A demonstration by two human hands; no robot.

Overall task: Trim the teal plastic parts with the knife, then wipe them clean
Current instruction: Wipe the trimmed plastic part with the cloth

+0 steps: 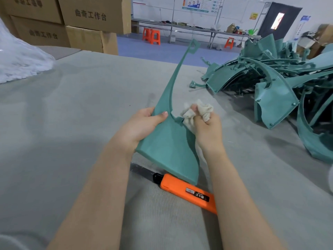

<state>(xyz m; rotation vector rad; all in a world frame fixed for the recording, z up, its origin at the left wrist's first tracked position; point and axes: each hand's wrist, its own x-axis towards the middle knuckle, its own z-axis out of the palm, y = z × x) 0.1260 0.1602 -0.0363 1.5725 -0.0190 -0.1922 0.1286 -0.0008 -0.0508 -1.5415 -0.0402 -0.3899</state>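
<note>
- Centre of frame: left hand [144, 124] grips a teal part [168, 141], held tilted above the table [72, 114].
- Right hand [207, 126] clutches a cloth [191, 112] against the part's edge.
- Orange knife [183, 191] lies on the table below the part.
- Right of frame: a pile of parts [281, 78].

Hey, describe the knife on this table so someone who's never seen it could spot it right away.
Start at the wide grey table. On its near side, close to the person and just under the held-up teal part, lies the knife. It is the only orange thing on the table, with a black collar and a bare blade pointing left.
</note>
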